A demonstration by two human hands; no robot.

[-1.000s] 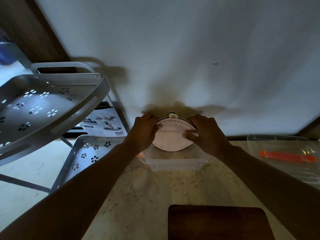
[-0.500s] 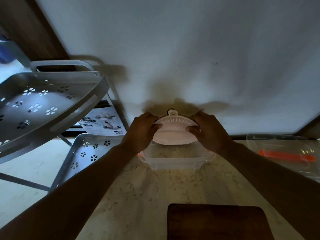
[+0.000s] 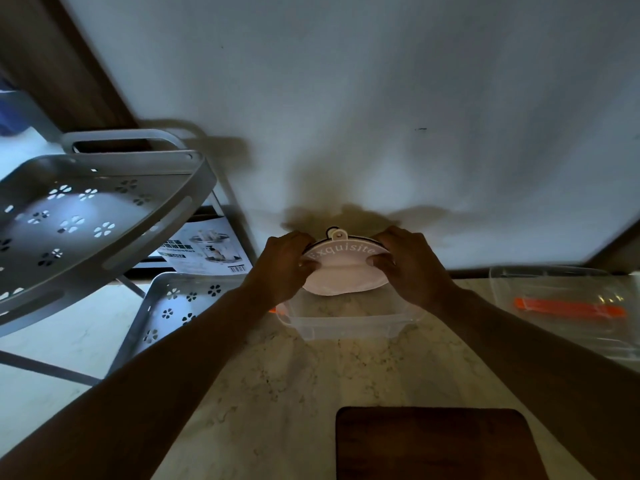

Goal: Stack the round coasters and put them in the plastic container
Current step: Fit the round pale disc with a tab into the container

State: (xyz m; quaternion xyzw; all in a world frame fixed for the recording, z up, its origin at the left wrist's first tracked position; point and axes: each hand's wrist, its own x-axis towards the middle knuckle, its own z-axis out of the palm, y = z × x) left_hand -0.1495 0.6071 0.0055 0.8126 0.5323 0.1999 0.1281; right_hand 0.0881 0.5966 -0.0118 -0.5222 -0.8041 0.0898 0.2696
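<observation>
A stack of round pale pink coasters (image 3: 343, 271), the top one lettered "Exquisite" with a small hanging loop at its far edge, is held above the far part of a clear plastic container (image 3: 346, 323) on the marble counter. My left hand (image 3: 282, 268) grips the stack's left edge and my right hand (image 3: 410, 265) grips its right edge. The stack lies nearly flat, its near edge over the container's opening. How many coasters are in the stack is hidden.
A grey metal rack (image 3: 104, 216) with flower cut-outs stands at the left, a printed box (image 3: 207, 251) behind it. A clear lid with an orange strip (image 3: 568, 311) lies at the right. A dark wooden board (image 3: 436, 445) sits at the counter's near edge. A white wall rises behind.
Both hands tilted the coaster stack from steeply tipped toward me to nearly flat, still over the container.
</observation>
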